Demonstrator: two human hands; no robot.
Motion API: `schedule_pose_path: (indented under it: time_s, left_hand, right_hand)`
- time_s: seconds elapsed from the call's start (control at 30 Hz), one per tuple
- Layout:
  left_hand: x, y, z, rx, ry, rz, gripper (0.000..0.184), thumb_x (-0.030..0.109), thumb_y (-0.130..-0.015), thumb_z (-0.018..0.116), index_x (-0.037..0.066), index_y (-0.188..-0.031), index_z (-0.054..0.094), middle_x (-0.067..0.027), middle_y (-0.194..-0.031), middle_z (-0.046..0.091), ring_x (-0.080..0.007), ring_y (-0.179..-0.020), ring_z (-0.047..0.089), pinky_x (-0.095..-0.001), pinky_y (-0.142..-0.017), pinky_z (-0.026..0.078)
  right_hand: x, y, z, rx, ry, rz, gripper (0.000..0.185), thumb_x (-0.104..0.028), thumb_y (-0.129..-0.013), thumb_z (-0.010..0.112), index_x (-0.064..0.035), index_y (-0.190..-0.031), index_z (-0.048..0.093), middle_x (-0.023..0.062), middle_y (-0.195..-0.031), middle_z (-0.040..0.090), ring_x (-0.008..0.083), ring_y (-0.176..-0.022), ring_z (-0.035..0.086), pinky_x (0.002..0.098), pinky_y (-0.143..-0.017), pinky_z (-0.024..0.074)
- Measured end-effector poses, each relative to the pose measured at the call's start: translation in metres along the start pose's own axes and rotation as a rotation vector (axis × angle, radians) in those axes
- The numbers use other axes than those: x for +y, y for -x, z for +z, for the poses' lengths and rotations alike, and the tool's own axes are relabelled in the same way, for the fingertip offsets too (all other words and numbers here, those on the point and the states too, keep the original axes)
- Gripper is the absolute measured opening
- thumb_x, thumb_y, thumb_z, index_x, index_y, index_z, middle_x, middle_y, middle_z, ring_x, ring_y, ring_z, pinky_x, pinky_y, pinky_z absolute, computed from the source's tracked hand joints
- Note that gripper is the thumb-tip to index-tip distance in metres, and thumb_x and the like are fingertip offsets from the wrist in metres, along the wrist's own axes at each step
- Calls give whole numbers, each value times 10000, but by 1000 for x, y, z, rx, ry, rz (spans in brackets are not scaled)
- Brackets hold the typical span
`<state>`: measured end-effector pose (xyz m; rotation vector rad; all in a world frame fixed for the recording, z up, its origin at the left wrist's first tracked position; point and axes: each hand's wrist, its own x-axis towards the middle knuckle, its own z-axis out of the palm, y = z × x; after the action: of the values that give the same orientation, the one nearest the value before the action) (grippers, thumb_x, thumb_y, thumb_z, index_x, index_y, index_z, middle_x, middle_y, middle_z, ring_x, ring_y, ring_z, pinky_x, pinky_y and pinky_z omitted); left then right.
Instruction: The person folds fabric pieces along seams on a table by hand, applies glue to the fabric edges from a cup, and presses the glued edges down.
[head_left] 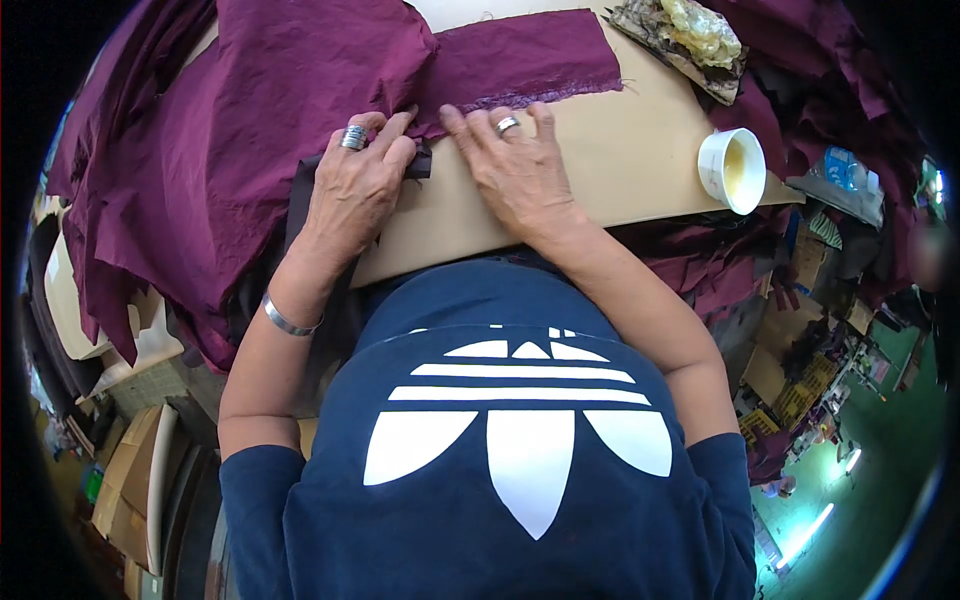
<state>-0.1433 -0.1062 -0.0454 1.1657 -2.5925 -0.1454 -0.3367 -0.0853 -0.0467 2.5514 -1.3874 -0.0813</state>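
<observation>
Maroon cloth (530, 55) lies across a tan board, with a narrow frayed strip reaching right and a large crumpled part (250, 120) to the left. My left hand (365, 185) is closed on the cloth near its front edge, rings on one finger, fingers bent. Just right of it, my right hand (515, 165) has its fingers curled at the strip's frayed edge, closed on the cloth; its fingertips are partly hidden. A dark strip of fabric (418, 163) shows beneath my left hand.
A white bowl (712, 170) with yellowish contents stands at the right of the tan board (630, 150). Behind it sits a yellowish lump (700, 35) on a dark patterned piece. More maroon cloth hangs at the right. Cardboard (130, 480) stands at lower left.
</observation>
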Motion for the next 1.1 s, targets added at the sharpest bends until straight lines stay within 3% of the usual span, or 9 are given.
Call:
schedule_pose_path:
  time_s: [0.23, 0.53, 0.63, 0.77, 0.87, 0.97, 1.07, 1.1]
  left_hand:
    - [4, -1, -3, 0, -4, 1, 158, 39, -747, 512, 24, -904, 525, -125, -1182, 568, -280, -1061, 530, -350, -805, 428]
    - [1, 2, 5, 17, -11, 22, 155, 49, -748, 511, 26, -900, 527, -123, -1181, 569, -268, -1060, 528, -340, -841, 418]
    - [1, 2, 6, 17, -11, 21, 149, 50, -748, 510, 28, -895, 527, -121, -1182, 571, -264, -1062, 527, -339, -848, 414]
    - [3, 0, 3, 22, 7, 16, 145, 46, -743, 516, 30, -887, 524, -118, -1186, 571, -264, -1063, 526, -341, -841, 417]
    - [3, 1, 4, 15, 64, -20, 195, -23, -694, 553, 21, -883, 529, -118, -1209, 568, -304, -1056, 519, -392, -829, 437]
    - [3, -1, 6, 20, -8, 17, 161, 41, -730, 527, 28, -890, 524, -115, -1198, 567, -266, -1051, 531, -342, -820, 426]
    - [2, -1, 5, 34, 40, 15, 172, 42, -727, 529, 24, -899, 526, -117, -1195, 568, -270, -1043, 532, -343, -820, 427]
    - [1, 0, 6, 20, 55, 5, 166, 44, -736, 523, 24, -900, 533, -121, -1206, 560, -269, -1045, 530, -348, -823, 429]
  right_hand:
    - [3, -1, 0, 36, -98, -1, 434, -146, -846, 451, -121, -1277, 491, 56, -1004, 514, 183, -1025, 513, 476, -937, 281]
    - [-2, -8, -7, -74, -543, 67, 417, -118, -794, 513, -139, -1209, 549, 46, -993, 537, 201, -983, 514, 449, -856, 312]
    - [8, -8, -10, -99, -699, 108, 420, -68, -775, 509, -174, -1173, 591, 4, -916, 539, 184, -924, 511, 402, -834, 317]
    - [22, 2, -11, -22, -371, 203, 398, -115, -790, 512, -121, -1183, 575, 45, -981, 539, 200, -926, 524, 446, -877, 305]
    - [6, -1, 5, 6, -19, 210, 414, -107, -786, 502, -128, -1197, 546, 20, -925, 527, 171, -910, 526, 420, -890, 303]
    - [-9, -5, -6, 86, -11, -21, 389, -138, -805, 484, -114, -1189, 541, 23, -924, 517, 163, -916, 523, 419, -892, 306]
    - [2, 1, 1, 127, -138, -5, 390, -147, -807, 481, -122, -1193, 537, 24, -932, 513, 163, -910, 525, 408, -899, 306]
    - [11, 4, 0, 119, -20, 15, 403, -139, -801, 487, -127, -1200, 535, 11, -915, 516, 158, -901, 528, 400, -883, 316]
